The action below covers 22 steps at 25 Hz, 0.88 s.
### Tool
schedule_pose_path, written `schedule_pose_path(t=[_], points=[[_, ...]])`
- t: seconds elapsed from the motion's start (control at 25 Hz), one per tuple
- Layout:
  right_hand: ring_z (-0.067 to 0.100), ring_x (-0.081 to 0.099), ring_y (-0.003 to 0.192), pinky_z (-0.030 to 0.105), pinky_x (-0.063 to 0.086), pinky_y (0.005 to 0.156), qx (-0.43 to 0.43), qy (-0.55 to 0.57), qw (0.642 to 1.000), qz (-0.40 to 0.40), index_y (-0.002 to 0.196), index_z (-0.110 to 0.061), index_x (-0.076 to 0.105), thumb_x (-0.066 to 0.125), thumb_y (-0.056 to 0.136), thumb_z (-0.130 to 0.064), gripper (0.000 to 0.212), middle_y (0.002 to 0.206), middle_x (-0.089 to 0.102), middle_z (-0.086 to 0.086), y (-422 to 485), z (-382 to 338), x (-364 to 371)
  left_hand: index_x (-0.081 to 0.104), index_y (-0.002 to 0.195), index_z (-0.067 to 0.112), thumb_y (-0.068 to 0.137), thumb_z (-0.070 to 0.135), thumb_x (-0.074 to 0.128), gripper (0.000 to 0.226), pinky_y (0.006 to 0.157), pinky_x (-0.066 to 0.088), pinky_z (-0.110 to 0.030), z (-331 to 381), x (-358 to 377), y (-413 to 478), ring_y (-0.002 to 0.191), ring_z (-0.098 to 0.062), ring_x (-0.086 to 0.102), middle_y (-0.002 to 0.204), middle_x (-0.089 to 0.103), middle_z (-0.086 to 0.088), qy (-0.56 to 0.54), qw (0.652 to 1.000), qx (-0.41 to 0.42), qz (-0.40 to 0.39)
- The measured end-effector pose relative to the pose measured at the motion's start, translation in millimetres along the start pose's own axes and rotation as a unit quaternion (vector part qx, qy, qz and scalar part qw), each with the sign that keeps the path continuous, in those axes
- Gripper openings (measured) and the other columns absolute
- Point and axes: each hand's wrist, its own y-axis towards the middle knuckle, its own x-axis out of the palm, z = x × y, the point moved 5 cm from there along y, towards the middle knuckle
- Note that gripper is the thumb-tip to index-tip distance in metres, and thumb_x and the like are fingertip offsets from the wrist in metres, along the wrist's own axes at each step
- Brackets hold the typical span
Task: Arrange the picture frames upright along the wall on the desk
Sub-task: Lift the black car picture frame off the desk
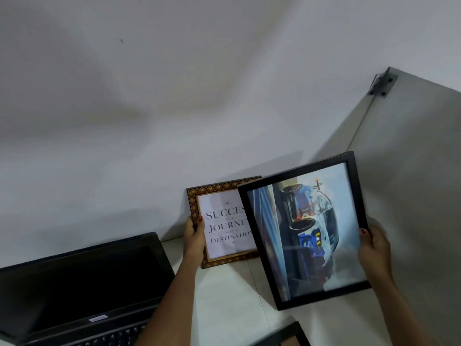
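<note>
White wall fills most of the view, meeting a pale desk in a corner where a grey side panel runs off to the right. An open black laptop sits on the desk at the left.

By the look of things, the job is about halfway. A patterned gold-brown frame with a printed quote stands on the desk close against the wall, upright or nearly so, but the left hand grips its left edge, thumb across the front border, so it is not yet left to stand alone. A larger black frame showing a colourful picture is held in the air in front of it, tilted and overlapping the first frame's right side; its lower edge looks clear of the desk. The right hand clasps its right edge, thumb on the front. At the bottom edge of the view a dark corner pokes in, possibly another frame waiting, though too little shows to be sure.

Both forearms reach forward from below, the left angled inward toward the wall, the right raised and bent out to the side.
</note>
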Motion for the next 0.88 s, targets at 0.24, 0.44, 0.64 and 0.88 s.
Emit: schedule_pose_path(t=[0.24, 0.44, 0.64, 0.88], points=[[0.009, 0.052, 0.074, 0.000, 0.034, 0.057, 0.007, -0.027, 1.000, -0.013, 0.101, 0.011, 0.052, 0.035, 0.092, 0.003, 0.020, 0.094, 0.051, 0.014, -6.1, 6.1, 11.5, 0.054, 0.095, 0.021, 0.095, 0.019, 0.041, 0.013, 0.068, 0.049, -0.028, -6.1, -3.0, 1.9, 0.085, -0.018, 0.058, 0.093, 0.061, 0.000, -0.023, 0.999, 0.023, 0.030], [0.025, 0.047, 0.085, 0.000, 0.034, 0.054, 0.038, -0.048, 0.998, -0.015, 0.102, 0.009, 0.052, 0.036, 0.092, 0.000, 0.021, 0.094, 0.053, 0.015, -15.9, 14.5, 17.6, 0.041, 0.122, 0.010, 0.096, 0.024, 0.039, 0.030, 0.080, 0.046, -0.035, -11.4, -5.5, 2.7, 0.102, -0.028, 0.055, 0.110, 0.055, -0.009, 0.031, 0.998, 0.022, 0.053], [0.025, 0.046, 0.084, 0.015, 0.038, 0.058, 0.043, -0.032, 0.999, 0.005, 0.102, 0.008, 0.052, 0.043, 0.088, -0.016, 0.030, 0.091, 0.052, 0.014, -30.9, 3.6, 15.4, 0.035, 0.124, 0.010, 0.092, 0.020, 0.048, 0.037, 0.091, 0.046, -0.042, -14.5, -8.0, -2.9, 0.115, -0.033, 0.052, 0.121, 0.052, -0.015, 0.054, 0.996, 0.051, 0.048], [0.013, 0.044, 0.060, 0.015, 0.035, 0.054, -0.003, -0.012, 0.999, 0.029, 0.089, -0.001, 0.050, 0.042, 0.091, -0.003, 0.009, 0.064, 0.044, 0.002, -76.9, -46.2, -5.5, 0.016, 0.144, 0.021, 0.093, 0.016, 0.046, 0.059, 0.117, 0.019, -0.034, -8.0, 10.1, -106.3, 0.140, -0.012, 0.021, 0.148, 0.018, 0.013, 0.013, 0.994, 0.092, -0.062]])
